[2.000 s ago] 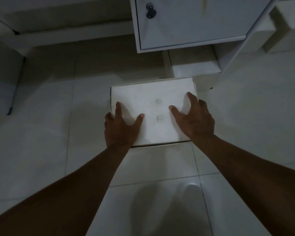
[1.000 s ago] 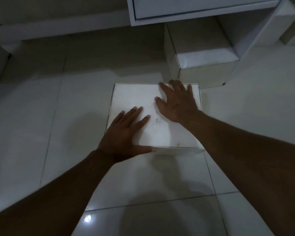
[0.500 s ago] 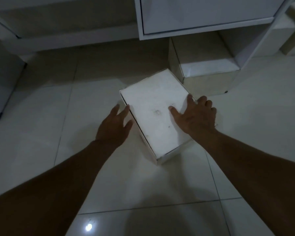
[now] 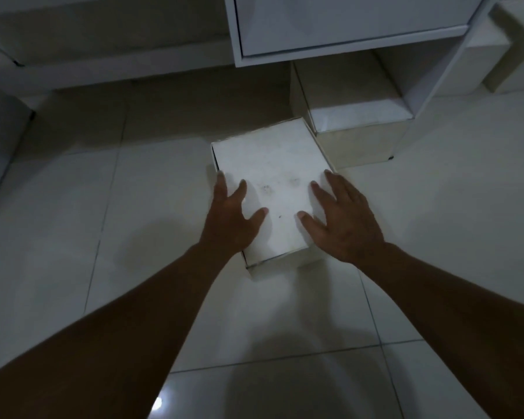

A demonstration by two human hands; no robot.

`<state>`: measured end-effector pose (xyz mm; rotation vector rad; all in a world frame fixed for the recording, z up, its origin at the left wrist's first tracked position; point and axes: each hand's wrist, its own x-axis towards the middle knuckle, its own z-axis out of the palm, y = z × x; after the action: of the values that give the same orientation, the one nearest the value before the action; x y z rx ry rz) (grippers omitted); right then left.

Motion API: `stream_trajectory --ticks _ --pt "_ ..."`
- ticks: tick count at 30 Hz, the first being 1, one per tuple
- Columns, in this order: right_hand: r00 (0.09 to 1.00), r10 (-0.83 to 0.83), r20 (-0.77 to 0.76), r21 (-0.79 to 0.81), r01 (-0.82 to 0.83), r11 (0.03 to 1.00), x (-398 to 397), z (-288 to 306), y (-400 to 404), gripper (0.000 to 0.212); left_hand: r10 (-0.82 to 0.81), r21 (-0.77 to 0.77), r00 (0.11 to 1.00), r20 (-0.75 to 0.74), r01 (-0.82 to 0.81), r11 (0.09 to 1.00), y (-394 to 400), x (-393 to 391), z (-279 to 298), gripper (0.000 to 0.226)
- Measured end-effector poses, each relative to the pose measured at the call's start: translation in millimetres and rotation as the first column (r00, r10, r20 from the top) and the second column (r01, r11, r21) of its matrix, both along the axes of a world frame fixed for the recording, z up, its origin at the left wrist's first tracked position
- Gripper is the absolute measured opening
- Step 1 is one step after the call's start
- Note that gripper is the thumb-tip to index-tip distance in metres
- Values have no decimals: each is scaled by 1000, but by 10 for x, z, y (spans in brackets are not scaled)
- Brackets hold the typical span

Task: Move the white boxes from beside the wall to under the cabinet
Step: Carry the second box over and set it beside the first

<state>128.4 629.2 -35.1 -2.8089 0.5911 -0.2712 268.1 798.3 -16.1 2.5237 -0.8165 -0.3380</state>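
**Box Position on Floor in Front of Cabinet**

Pale, glossy floor tiles (image 4: 73, 237) with thin dark joints are shown in dim light, and a small bright reflection is seen near the bottom edge of the view. A white cabinet (image 4: 345, 22) is mounted at the top of the view, with an open space beneath its lower edge. A white box under the cabinet (image 4: 354, 95) is seen partly inside that space, its front end projecting onto the tiles. Further pale boxes (image 4: 515, 49) are visible at the upper right, past the cabinet's side panel; their exact number cannot be told.

A second white box (image 4: 273, 179) is placed flat on the floor in front of the cabinet, outside the space beneath it. It is turned at a slight angle, and its far right corner is located just beside the front left corner of the box under the cabinet. Faint smudges are visible on its top face.

The left hand (image 4: 230, 219) is laid on the near left part of the box top, fingers spread and extended, with the outer fingers at the left edge. The right hand (image 4: 342, 219) is laid at the near right part, fingers likewise spread, with the palm over the right edge. Neither hand is closed around the box; both are held flat and open against it. Both forearms are bare and extend from the bottom corners of the view.
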Motion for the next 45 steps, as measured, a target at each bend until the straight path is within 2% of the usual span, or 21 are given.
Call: stream_trajectory --ticks 2,4,6,8,12,15,21,27,32,36,41,45 --pt "971 235 42 30 -236 971 -107 -32 -43 77 -222 59 966 134 216 975 94 -67 17 89" --pt "930 366 -41 75 -362 929 -156 8 -99 88 -445 195 889 110 420 886 163 -121 23 106" --pt "893 413 -180 81 -405 911 -154 64 -169 98 -546 320 837 45 506 801 178 -100 17 121" --pt "866 438 -241 39 -443 896 -130 67 -240 101 -567 386 823 23 516 764 153 -47 34 122" --pt "899 413 -144 -12 -419 908 -58 -3 -307 90 -523 442 852 28 459 771 58 -49 80 106" --pt "928 361 -95 -8 -364 931 60 -41 -283 84 -419 465 908 15 365 807 -62 -132 108 95" --pt "963 266 -37 -61 -268 962 323 -88 -191 74 -176 457 984 -4 158 875 -377 -253 119 98" --pt "967 220 125 -137 -203 970 513 -257 -283 63 -187 401 979 80 140 905 -513 47 -91 86" --pt "980 125 152 -89 -112 990 746 -303 -552 79 -194 353 967 164 126 927 -699 367 -232 86" --pt "984 54 168 -148 -29 989 897 -306 -800 96 -211 344 953 217 127 930 -782 640 -256 88" --pt "993 -108 39 -161 113 980 1191 -293 -1036 122 -230 354 934 272 125 927 -939 991 -284 88" --pt "984 -176 -38 -175 167 970 1378 -301 -1116 126 -247 346 925 287 140 928 -1045 1209 -315 90"
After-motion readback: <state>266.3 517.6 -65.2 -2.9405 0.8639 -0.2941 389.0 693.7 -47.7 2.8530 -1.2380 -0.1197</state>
